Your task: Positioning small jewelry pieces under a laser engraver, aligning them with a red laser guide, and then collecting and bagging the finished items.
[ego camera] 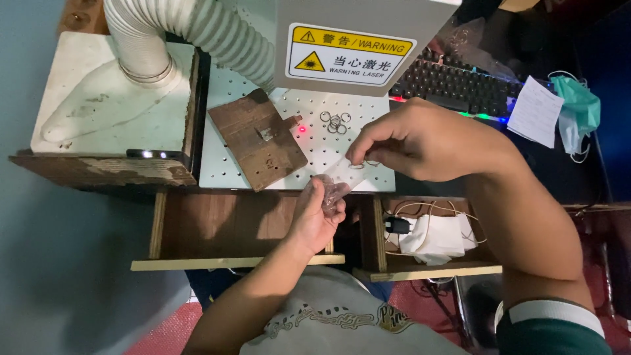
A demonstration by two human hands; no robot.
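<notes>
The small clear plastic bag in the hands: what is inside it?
The clear plastic bag is held by the left hand, while the right hand pinches its top. It is glossy and crumpled; its contents cannot be made out. Small metal rings lie on the perforated plate behind it.

A thick white ribbed exhaust hose curves down into a flat white hood on a worn wooden stand. Beside it, a scorched brown wooden block lies tilted on the white perforated metal worktable, near a small red light dot. A yellow triangular-symbol warning label sits on the grey machine head. Behind are a black backlit keyboard, a white paper slip and a green face mask
</notes>
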